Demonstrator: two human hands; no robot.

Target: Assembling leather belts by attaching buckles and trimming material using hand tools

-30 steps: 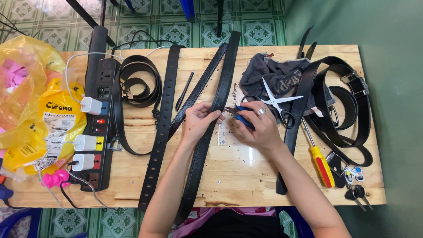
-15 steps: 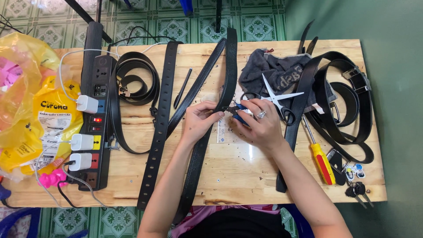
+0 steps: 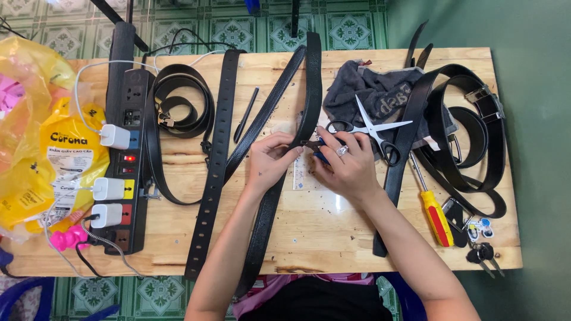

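L hand [image 3: 269, 161] pinching black belt [image 3: 309, 98] on worktop [image 3: 333, 220]; R hand [image 3: 345, 163] fingers gripping blue-handled tool [image 3: 321, 156] (scissors [image 3: 372, 128] lying beside).

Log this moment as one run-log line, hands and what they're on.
left hand: pinching black belt | right hand: blue-handled tool at belt | scissors beside, on grey cloth
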